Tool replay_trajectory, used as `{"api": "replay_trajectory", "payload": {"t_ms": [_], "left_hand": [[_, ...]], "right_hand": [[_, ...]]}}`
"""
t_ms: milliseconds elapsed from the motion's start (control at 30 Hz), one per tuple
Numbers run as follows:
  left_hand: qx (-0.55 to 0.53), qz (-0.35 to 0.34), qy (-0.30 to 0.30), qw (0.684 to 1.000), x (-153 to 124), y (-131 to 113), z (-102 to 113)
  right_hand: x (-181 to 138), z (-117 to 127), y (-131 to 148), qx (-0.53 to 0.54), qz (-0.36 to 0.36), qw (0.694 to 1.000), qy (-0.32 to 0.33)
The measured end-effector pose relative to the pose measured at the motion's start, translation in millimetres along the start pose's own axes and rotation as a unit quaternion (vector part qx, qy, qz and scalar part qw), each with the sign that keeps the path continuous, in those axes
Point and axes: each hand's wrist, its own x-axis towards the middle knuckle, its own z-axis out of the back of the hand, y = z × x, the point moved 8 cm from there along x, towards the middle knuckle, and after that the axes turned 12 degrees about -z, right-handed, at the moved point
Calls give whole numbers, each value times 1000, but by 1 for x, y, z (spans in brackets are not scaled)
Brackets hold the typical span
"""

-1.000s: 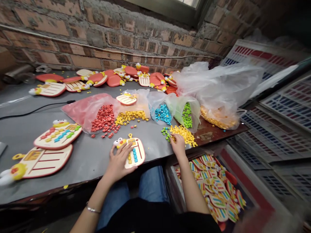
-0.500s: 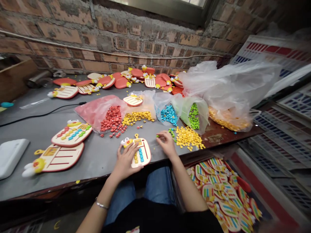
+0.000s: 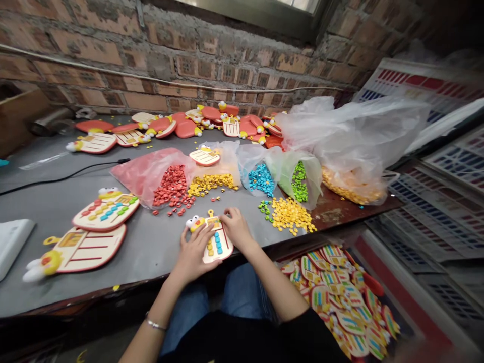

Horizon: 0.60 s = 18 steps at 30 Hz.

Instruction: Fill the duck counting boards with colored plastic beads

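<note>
Left hand: the left hand (image 3: 194,254) is spread across the lower left of a duck-shaped bead board (image 3: 226,247), fingers curled over its edge, holding it.

Right hand: the right hand (image 3: 236,228) rests on the board's upper edge, fingers bunched narrow; any bead between them is too small to tell.

Board: flat on the near edge of the grey desk (image 3: 147,247), 12 o'clock from the person's lap, duck head facing left, blue and yellow beads set in rows.

Loose beads: a yellow pile (image 3: 289,214) lies at 1 o'clock, with green beads (image 3: 265,209) just beside it.

Bagged beads: red (image 3: 171,185), yellow (image 3: 212,184), blue (image 3: 260,180) and green (image 3: 299,181) sit in open plastic bags further back.

Other boards: two lie at 10 o'clock (image 3: 106,212); more striped ones (image 3: 336,302) are heaped below the desk at 4 o'clock.
</note>
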Motion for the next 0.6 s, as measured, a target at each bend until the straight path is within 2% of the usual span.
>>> {"api": "replay_trajectory", "payload": {"t_ms": [267,333,400,500,600], "left_hand": [[0,-3,-15,1000,-1,2,-1],[1,-3,-15,1000,-1,2,-2],[2,0,-14,1000,-1,3,-2],[3,4,-13,1000,-2,3,-2],[2,3,-9,1000,-2,3,-2]], "right_hand": [[-11,-3,9,-125,-3,991,43],[-18,1,12,-120,2,992,43],[-25,11,9,-68,13,997,35],[-28,42,-26,37,-23,999,-32],[-25,77,-96,-8,-174,971,-165]]}}
